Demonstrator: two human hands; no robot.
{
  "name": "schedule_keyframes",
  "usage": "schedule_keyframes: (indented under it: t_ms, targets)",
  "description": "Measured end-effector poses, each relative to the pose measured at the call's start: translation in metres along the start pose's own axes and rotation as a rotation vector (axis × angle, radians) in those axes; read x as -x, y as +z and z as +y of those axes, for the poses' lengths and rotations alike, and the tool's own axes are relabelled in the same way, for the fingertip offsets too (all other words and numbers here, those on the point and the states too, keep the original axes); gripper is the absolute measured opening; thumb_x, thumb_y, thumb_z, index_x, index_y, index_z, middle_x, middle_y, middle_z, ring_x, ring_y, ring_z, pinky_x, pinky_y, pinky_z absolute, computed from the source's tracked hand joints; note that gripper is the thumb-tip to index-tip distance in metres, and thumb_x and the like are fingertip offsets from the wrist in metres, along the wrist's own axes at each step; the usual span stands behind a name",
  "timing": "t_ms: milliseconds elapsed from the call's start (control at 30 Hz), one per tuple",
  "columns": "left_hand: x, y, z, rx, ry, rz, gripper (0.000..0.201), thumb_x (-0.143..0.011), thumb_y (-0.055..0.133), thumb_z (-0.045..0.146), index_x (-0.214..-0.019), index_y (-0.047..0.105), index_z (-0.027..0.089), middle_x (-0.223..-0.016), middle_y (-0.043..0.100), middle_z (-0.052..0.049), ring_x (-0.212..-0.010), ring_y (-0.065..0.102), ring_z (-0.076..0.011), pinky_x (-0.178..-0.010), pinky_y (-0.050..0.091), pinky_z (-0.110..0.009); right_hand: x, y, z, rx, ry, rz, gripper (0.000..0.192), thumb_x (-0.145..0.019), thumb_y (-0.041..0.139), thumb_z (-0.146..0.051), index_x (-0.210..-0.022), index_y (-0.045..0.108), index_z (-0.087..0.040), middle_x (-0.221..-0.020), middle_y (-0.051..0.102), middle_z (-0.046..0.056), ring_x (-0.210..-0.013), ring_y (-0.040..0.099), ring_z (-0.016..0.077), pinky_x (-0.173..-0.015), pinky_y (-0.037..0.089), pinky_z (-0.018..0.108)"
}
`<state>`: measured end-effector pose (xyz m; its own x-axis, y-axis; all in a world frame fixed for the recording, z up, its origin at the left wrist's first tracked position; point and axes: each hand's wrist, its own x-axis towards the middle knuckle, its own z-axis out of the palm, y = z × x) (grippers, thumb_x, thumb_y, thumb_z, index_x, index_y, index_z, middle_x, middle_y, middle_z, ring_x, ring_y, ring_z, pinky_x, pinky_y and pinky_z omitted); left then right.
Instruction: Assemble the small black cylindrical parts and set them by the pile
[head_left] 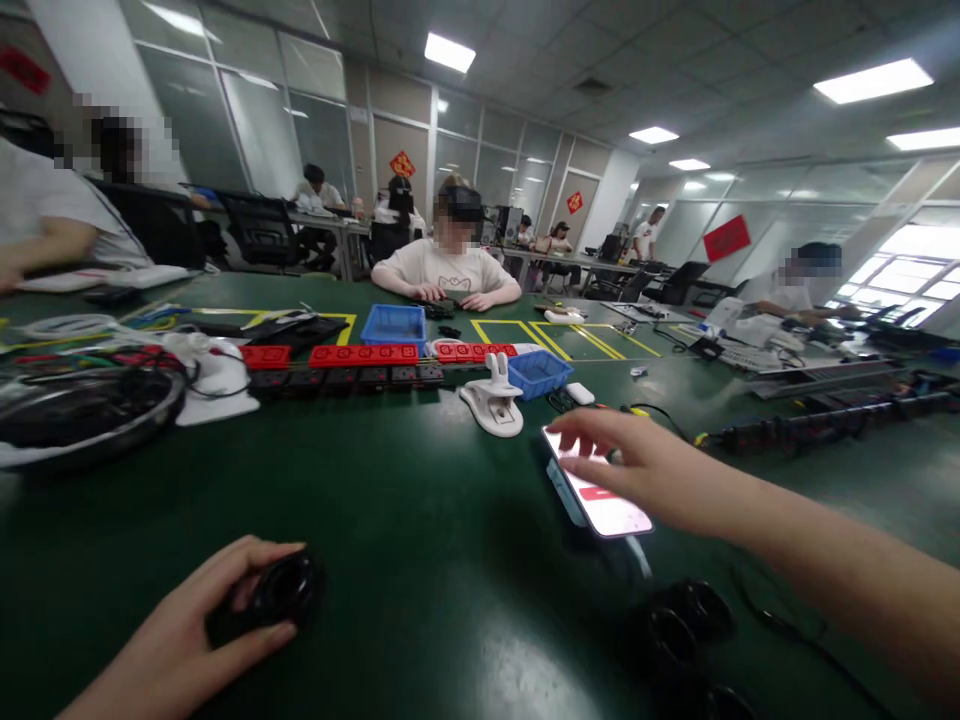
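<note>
My left hand (191,625) is closed round a black rounded piece (289,588) with a ring-shaped hollow on top, low over the green table. My right hand (630,455) is above a lit smartphone (611,512), its fingers bent and apart with nothing held. Whether a fingertip touches the screen, I cannot tell. The phone rests tilted on a pale blue block (564,492), and a white cable (637,555) runs out below it. Several black ring-shaped pieces (675,630) lie below my right forearm, blurred. A white clip stand (493,400) stands left of the phone.
Red and black power strips (364,357) cross the table beyond my hands, near two blue baskets (394,325). At the left are a black wheel-like ring (90,405) and cables. A person in a headset (450,265) sits opposite; a black bar (825,420) lies at right.
</note>
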<state>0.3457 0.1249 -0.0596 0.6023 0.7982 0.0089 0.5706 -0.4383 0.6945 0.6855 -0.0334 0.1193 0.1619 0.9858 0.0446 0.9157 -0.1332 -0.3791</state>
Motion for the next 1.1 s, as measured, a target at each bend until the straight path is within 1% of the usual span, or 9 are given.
schedule_keyframes:
  t_ms: [100,200,367,533,667,733,833,967,1100]
  targets:
    - [0.003,-0.012,0.040,0.024,0.003,-0.088,0.044,-0.066,0.056,0.044,-0.104,0.050,0.022,-0.089,0.054,-0.003,-0.077,0.050,-0.0204,-0.068,0.041,-0.029,0.014,0.007,-0.060,-0.009,-0.158,-0.387,0.039,-0.066,0.058,-0.042,-0.101,0.058,-0.025,-0.089,0.063,0.004,-0.073,0.058,0.0198,-0.058,0.043,0.027]
    - [0.007,-0.024,0.060,0.050,0.088,-0.121,0.038,-0.067,0.056,0.036,-0.101,0.051,0.021,-0.087,0.051,-0.003,-0.075,0.049,-0.0181,-0.065,0.040,-0.027,0.012,0.035,-0.102,0.024,-0.207,-0.573,0.050,-0.065,0.056,-0.046,-0.110,0.053,-0.024,-0.088,0.064,0.005,-0.071,0.059,0.0202,-0.055,0.042,0.027]
    - [0.012,-0.043,0.052,0.096,0.219,-0.202,0.037,-0.065,0.058,0.031,-0.101,0.052,0.021,-0.090,0.051,-0.002,-0.075,0.048,-0.0165,-0.064,0.039,-0.026,-0.012,0.117,-0.128,-0.033,-0.210,-0.375,0.061,-0.057,0.064,-0.038,-0.112,0.051,-0.014,-0.103,0.058,0.011,-0.092,0.052,0.0254,-0.074,0.041,0.032]
    - [0.014,-0.050,0.035,0.170,0.288,-0.224,0.039,-0.064,0.061,0.029,-0.100,0.053,0.019,-0.091,0.051,-0.002,-0.076,0.049,-0.0157,-0.062,0.039,-0.024,-0.033,0.174,-0.136,-0.394,-0.282,-0.369,0.059,-0.056,0.068,-0.032,-0.110,0.049,-0.018,-0.099,0.057,0.004,-0.087,0.053,0.0184,-0.074,0.042,0.029]
    - [0.016,-0.051,0.029,0.155,0.374,-0.180,0.036,-0.062,0.063,0.028,-0.096,0.055,0.019,-0.090,0.050,-0.002,-0.081,0.048,-0.0168,-0.063,0.038,-0.023,-0.049,0.185,-0.138,-0.546,-0.261,-0.417,0.042,-0.057,0.067,-0.020,-0.097,0.054,-0.014,-0.083,0.057,0.000,-0.076,0.052,0.0142,-0.068,0.041,0.025]
    - [0.017,-0.050,0.029,0.148,0.366,-0.162,0.037,-0.062,0.064,0.030,-0.096,0.055,0.020,-0.088,0.050,-0.002,-0.079,0.048,-0.0164,-0.063,0.038,-0.024,-0.054,0.187,-0.136,-0.550,-0.254,-0.435,0.030,-0.058,0.066,-0.018,-0.086,0.057,-0.013,-0.073,0.055,-0.002,-0.069,0.050,0.0122,-0.062,0.040,0.023]
    - [0.018,-0.046,0.029,0.149,0.310,-0.120,0.038,-0.060,0.065,0.032,-0.095,0.056,0.020,-0.084,0.050,-0.001,-0.073,0.047,-0.0151,-0.061,0.038,-0.024,-0.058,0.193,-0.132,-0.541,-0.256,-0.390,0.030,-0.054,0.069,-0.023,-0.079,0.055,-0.014,-0.069,0.052,-0.004,-0.065,0.048,0.0110,-0.057,0.037,0.021]
    - [0.019,-0.038,0.035,0.124,0.196,-0.036,0.037,-0.056,0.067,0.031,-0.090,0.056,0.019,-0.083,0.050,-0.001,-0.070,0.047,-0.0154,-0.060,0.037,-0.025,-0.055,0.210,-0.135,-0.338,-0.155,-0.161,0.037,-0.047,0.071,-0.033,-0.072,0.049,-0.016,-0.067,0.050,-0.003,-0.061,0.045,0.0120,-0.050,0.032,0.021]
    - [0.019,-0.030,0.039,0.064,0.117,0.104,0.034,-0.057,0.066,0.033,-0.085,0.055,0.018,-0.083,0.051,-0.002,-0.076,0.048,-0.0187,-0.065,0.037,-0.028,-0.045,0.222,-0.148,-0.015,-0.051,0.108,0.028,-0.058,0.061,-0.035,-0.073,0.047,-0.017,-0.071,0.053,0.004,-0.066,0.047,0.0178,-0.057,0.033,0.027]
